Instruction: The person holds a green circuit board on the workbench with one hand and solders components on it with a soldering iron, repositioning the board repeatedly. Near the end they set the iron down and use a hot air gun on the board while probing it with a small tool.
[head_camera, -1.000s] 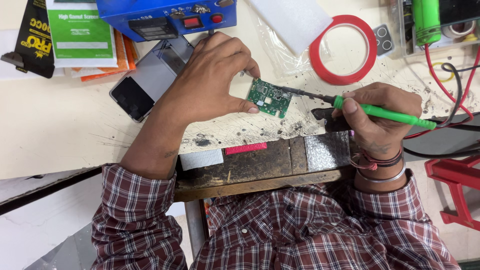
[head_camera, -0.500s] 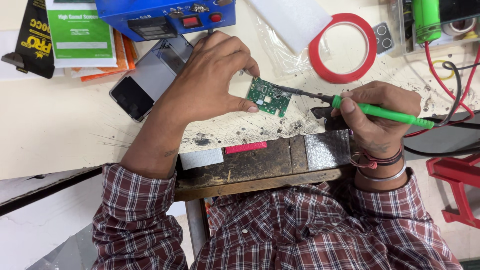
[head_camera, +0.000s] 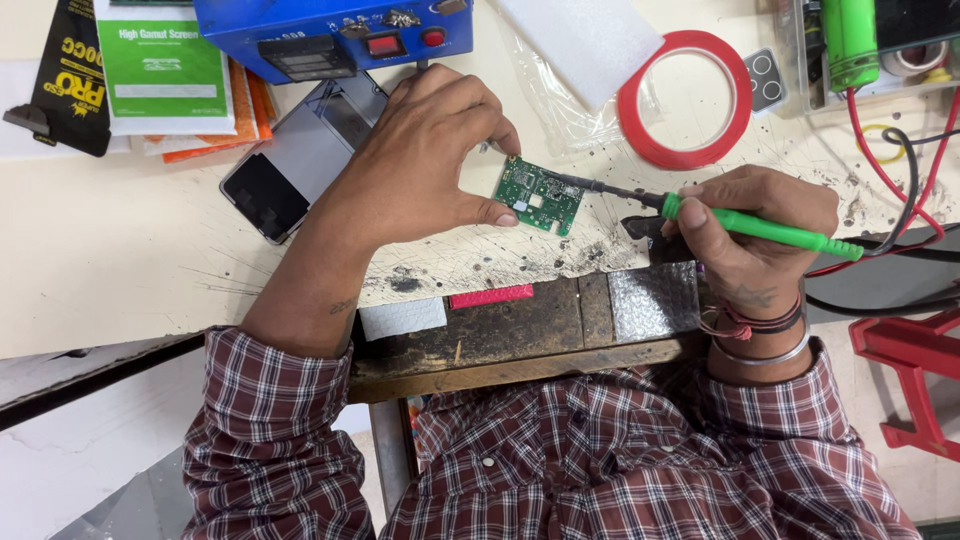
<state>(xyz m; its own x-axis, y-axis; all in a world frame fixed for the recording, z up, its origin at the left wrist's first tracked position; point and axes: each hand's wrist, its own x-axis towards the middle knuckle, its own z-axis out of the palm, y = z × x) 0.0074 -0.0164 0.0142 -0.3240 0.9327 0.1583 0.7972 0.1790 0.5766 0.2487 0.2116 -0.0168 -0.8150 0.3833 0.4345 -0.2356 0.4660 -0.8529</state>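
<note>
My left hand (head_camera: 420, 165) pinches a small green circuit board (head_camera: 540, 195) between thumb and fingers, holding it tilted just above the scorched bench top. My right hand (head_camera: 750, 235) grips a green-handled soldering iron (head_camera: 770, 228) like a pen. Its dark metal tip reaches left and touches the upper right edge of the board. A black and red cable runs from the iron's handle off to the right.
A blue power unit (head_camera: 330, 30) stands at the back, a phone (head_camera: 290, 170) lies face up left of my left hand, a red tape ring (head_camera: 685, 100) and a clear plastic bag (head_camera: 570, 70) lie behind the board. Packets (head_camera: 165, 70) sit at back left. A red stand (head_camera: 910, 380) is at right.
Both hands have held nearly still. The iron's tip stays against the board's edge, with only a slight shift of the view.
</note>
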